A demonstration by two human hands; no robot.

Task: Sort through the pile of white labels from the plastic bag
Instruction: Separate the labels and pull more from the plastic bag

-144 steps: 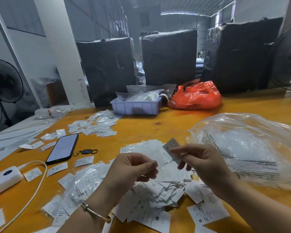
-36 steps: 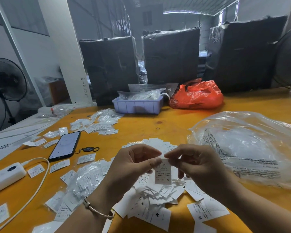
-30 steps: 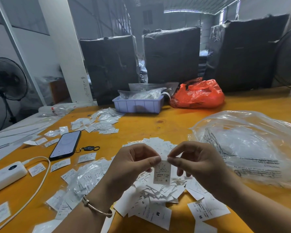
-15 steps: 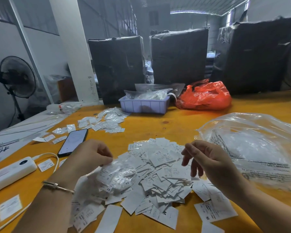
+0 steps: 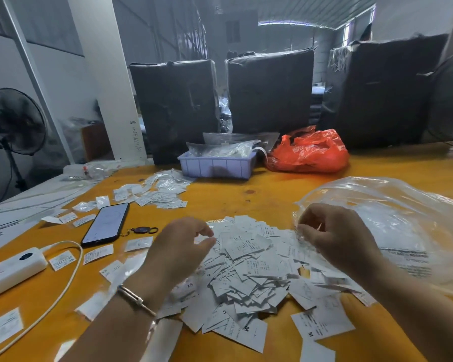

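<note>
A heap of small white labels point(image 5: 246, 262) printed with size letters lies on the orange table point(image 5: 259, 197) in front of me. My left hand point(image 5: 178, 249) hovers over the heap's left edge, fingers loosely curled and holding nothing. My right hand point(image 5: 338, 239) is at the heap's right side, its thumb and fingertips pinching the near edge of the large clear plastic bag point(image 5: 403, 218), which lies crumpled to the right.
To the left lie single labels point(image 5: 98, 253), a phone point(image 5: 106, 223), a key fob point(image 5: 141, 229) and a white power strip point(image 5: 11, 270) with its cable. A second label group point(image 5: 154, 195) lies farther back. A lilac tray point(image 5: 217, 167), an orange bag point(image 5: 309, 152) and black-wrapped bundles point(image 5: 175, 105) stand behind.
A second ago both hands held one label up between them. The left hand carried it off to the left, came back empty over the heap, and the right hand shifted to the bag's edge.
</note>
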